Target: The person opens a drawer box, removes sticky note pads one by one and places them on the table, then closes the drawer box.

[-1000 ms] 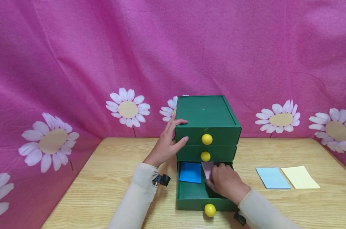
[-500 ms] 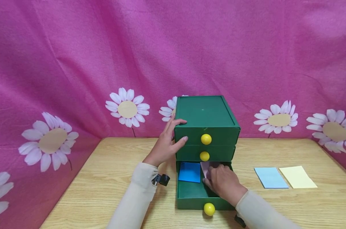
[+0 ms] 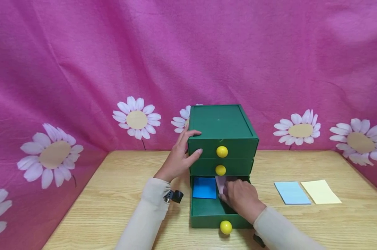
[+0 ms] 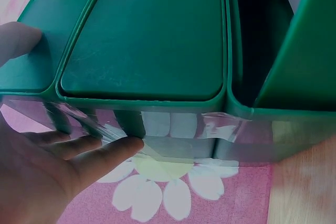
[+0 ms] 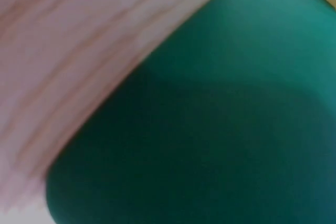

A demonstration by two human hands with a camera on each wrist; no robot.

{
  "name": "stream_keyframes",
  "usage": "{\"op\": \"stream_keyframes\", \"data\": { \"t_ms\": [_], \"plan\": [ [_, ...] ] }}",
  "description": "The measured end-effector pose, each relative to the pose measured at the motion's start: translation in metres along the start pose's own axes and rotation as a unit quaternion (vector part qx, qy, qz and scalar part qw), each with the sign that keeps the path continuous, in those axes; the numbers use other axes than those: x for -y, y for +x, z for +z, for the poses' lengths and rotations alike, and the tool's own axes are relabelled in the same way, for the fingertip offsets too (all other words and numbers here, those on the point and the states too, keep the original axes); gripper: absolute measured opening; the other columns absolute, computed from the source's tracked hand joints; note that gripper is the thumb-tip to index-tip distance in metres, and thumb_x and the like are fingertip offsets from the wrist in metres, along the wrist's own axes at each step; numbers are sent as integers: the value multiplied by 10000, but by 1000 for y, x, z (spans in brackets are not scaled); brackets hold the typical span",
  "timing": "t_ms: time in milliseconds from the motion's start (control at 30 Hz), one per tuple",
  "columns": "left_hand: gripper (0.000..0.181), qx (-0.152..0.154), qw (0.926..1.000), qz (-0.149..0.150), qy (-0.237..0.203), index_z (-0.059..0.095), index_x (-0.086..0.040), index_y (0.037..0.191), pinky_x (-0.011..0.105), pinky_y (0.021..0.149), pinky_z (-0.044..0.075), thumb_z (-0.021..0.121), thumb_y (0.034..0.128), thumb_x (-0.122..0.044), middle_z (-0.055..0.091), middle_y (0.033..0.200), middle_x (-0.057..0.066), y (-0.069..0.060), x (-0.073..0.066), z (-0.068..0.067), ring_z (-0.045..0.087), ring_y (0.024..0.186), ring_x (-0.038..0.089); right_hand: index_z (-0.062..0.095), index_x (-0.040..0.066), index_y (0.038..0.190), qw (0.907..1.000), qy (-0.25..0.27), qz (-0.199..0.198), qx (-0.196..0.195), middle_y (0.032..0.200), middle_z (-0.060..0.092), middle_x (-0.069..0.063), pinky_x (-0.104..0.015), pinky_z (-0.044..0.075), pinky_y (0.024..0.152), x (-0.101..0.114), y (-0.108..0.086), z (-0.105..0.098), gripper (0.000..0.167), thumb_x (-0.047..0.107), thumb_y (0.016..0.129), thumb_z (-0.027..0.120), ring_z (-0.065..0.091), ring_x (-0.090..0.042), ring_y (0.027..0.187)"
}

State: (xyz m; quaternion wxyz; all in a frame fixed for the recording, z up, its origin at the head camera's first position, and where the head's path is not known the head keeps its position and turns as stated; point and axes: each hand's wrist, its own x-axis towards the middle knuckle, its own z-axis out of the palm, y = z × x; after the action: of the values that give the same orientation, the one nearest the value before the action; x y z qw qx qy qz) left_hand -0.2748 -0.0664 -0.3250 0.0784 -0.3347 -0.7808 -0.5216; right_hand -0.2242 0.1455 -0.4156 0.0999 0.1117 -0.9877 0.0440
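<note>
A green drawer cabinet [image 3: 221, 121] with yellow knobs stands on the table. Its bottom drawer [image 3: 207, 220] is pulled out. My left hand [image 3: 177, 156] braces the cabinet's left front corner; the thumb presses the front and the other fingers lie along the side and top edge. In the left wrist view those fingers look fairly straight against the clear side. My right hand [image 3: 242, 196] reaches into the drawer with bent fingers and grips a pale purple sticky-note pad [image 3: 220, 184], its fingertips mostly hidden. Left of that pad lies a blue sticky-note pad [image 3: 204, 188].
On the wooden table [image 3: 129, 184], right of the cabinet, lie a light blue sticky-note pad [image 3: 292, 193] and a pale yellow one. Behind hangs a pink cloth [image 3: 138, 52] printed with daisies. A yellow knob [image 3: 226, 227] juts from the open drawer's front.
The head view has shifted slightly, so everything sits a little further left. My right hand stays in the drawer over the purple pad with little motion. The left hand keeps its place.
</note>
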Motion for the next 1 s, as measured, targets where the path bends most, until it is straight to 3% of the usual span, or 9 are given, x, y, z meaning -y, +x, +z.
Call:
{"op": "stream_keyframes", "data": {
  "t_ms": [133, 333, 433, 667, 800, 900, 1000],
  "plan": [
    [490, 1, 10000, -16, 39, 379, -155, 1404, 534, 954, 454, 582, 960, -112, -24, 1619, 73, -2, -3, -1, 245, 1408, 350, 488, 131, 597, 10000, -20, 62, -24, 484, 405, 17, -292, 419, 455, 2, 0, -1, 436, 402, 820, 746, 442, -149, 472],
    [494, -20, 10000, -59, 7, 377, -169, 1406, 532, 938, 463, 582, 960, -108, -26, 1618, 20, -1, -1, -2, 265, 1398, 345, 498, 127, 613, 9999, 25, 112, 9, 489, 412, 20, -291, 415, 467, 3, 1, 0, 432, 415, 815, 749, 441, -145, 481],
    [500, -34, 9999, -64, 113, 375, -178, 1409, 552, 937, 455, 584, 960, -111, -17, 1618, 8, -2, -1, -2, 197, 1427, 330, 502, 129, 608, 9999, 43, 123, 65, 490, 416, 24, -296, 409, 470, 3, 1, 1, 423, 401, 826, 742, 437, -145, 486],
    [497, -57, 9998, 25, 166, 373, -165, 1407, 554, 931, 461, 582, 960, -106, 4, 1618, 87, -2, 0, -1, 199, 1423, 348, 490, 114, 714, 9994, 215, -47, -275, 562, 409, 14, -320, 421, 501, 1, -2, 2, 396, 367, 786, 787, 453, -151, 525],
    [502, -107, 9997, 142, 181, 377, -253, 1409, 561, 911, 473, 594, 963, -175, 0, 1621, 35, 2, 20, 2, 197, 1427, 322, 510, 99, 767, 9990, 211, -50, -392, 592, 408, -1, -366, 465, 572, 0, -4, 2, 403, 375, 763, 802, 469, -176, 558],
    [507, -139, 9996, 224, 100, 377, -329, 1396, 520, 893, 497, 607, 958, -220, -11, 1621, -6, 7, 34, 4, 265, 1401, 294, 529, 81, 805, 9993, 160, 30, -341, 589, 424, -11, -398, 494, 631, 0, -4, 1, 412, 393, 760, 794, 478, -195, 567],
    [506, -144, 9996, 258, 4, 380, -343, 1386, 484, 884, 510, 609, 955, -210, -15, 1621, 13, 8, 35, 4, 348, 1356, 296, 551, 58, 855, 9996, 156, 186, -157, 597, 461, -28, -422, 508, 686, 1, -4, -1, 434, 413, 759, 781, 489, -219, 590]
  ]
}}
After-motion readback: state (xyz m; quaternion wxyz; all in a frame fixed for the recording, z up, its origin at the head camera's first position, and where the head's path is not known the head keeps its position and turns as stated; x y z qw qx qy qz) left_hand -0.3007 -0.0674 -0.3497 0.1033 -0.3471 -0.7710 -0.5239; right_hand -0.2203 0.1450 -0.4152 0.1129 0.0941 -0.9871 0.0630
